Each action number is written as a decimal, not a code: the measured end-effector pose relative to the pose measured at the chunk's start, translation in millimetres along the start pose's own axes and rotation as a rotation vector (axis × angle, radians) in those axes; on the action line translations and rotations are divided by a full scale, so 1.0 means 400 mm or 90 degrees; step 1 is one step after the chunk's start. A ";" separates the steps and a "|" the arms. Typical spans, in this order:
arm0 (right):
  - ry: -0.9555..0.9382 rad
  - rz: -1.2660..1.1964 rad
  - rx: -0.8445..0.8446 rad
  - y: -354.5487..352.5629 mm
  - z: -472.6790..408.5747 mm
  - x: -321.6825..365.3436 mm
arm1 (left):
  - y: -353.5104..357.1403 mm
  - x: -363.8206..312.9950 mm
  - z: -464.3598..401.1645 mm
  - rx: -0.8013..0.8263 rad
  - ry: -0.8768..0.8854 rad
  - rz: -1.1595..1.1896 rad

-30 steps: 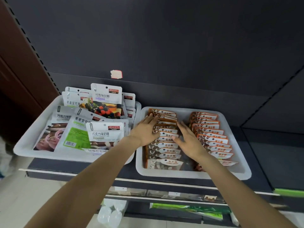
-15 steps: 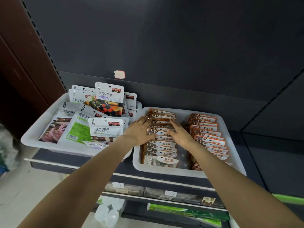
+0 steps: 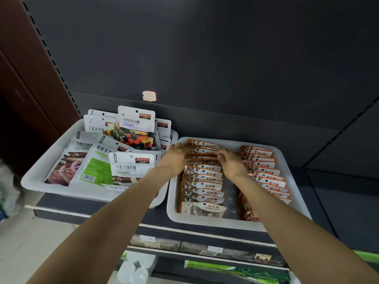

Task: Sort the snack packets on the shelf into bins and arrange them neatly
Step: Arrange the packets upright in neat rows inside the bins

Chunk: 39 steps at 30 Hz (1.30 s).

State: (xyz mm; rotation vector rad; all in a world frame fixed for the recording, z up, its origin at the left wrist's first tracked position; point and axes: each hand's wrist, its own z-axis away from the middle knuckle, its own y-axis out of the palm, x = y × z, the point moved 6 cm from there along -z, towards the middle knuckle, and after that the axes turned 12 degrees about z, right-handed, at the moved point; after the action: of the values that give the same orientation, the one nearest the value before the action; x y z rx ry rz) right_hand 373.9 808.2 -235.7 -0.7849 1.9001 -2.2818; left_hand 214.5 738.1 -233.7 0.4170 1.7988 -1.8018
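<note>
Both forearms reach forward from the lower corners into the right bin [image 3: 295,220], a shallow white tray on a dark shelf [image 3: 320,203]. Left hand [image 3: 176,156] lies palm-down at the left edge of the left row of orange packets [image 3: 203,181], fingers curled onto the packets near the back. Right hand [image 3: 230,161] sits on the same row from the right side, fingers bent down over the packet tops; whether it pinches one or only presses, cannot tell. Labels on this row read "石头糖 STONE CANDY". A second orange row [image 3: 264,171] runs along the bin's right side, print too blurred to read. Left bin [image 3: 34,181] holds white pouches [image 3: 131,169] branded "ZIRANPEI": "巧克力味奶糖", "树莓味软糖", lying loosely overlapped. A torn pale sticker [image 3: 149,96] sits on the back panel.
</note>
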 end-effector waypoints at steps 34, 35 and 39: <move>0.087 -0.059 -0.117 -0.009 -0.046 -0.031 | -0.033 0.004 -0.081 -0.079 0.012 0.062; 0.086 -0.065 -0.125 -0.012 -0.044 -0.028 | -0.036 0.002 -0.082 -0.084 0.013 0.076; 0.072 -0.089 -0.191 -0.040 -0.040 -0.015 | -0.031 -0.008 -0.083 -0.046 0.029 0.082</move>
State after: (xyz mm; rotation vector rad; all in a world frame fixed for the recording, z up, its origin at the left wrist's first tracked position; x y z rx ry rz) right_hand 376.6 828.7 -224.6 -0.8603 2.3473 -2.1860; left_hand 204.5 770.6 -223.4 0.5369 1.8183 -1.6466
